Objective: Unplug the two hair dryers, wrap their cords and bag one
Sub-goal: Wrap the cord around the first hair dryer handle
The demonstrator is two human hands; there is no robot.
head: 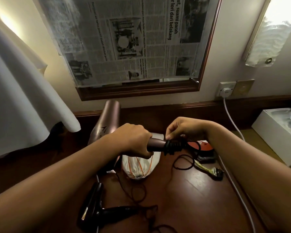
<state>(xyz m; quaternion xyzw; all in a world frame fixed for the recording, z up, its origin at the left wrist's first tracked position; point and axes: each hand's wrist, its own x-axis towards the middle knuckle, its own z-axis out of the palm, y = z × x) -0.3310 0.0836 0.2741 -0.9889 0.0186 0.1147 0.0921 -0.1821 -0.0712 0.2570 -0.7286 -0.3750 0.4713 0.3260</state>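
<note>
My left hand [134,140] grips the handle of a pink-brown hair dryer [107,120] held above the wooden table [200,199]. Black cord [173,146] is coiled in several turns round the handle's end. My right hand [183,128] pinches that cord just above the coils. The cord's loose end [181,163] trails onto the table to a black plug [215,173] with a yellow-green tie. A second, black hair dryer [97,209] lies at the near edge with its cord [151,214] loose beside it. A white drawstring bag [138,165] with orange strings lies under the held dryer.
A white cable [232,121] runs from a plug in the wall socket [226,91] down the table's right side. A red-topped object [203,147] sits behind the coils. A white box [279,132] stands at right, a white cloth [23,98] hangs at left, a newspaper-covered mirror [133,39] above.
</note>
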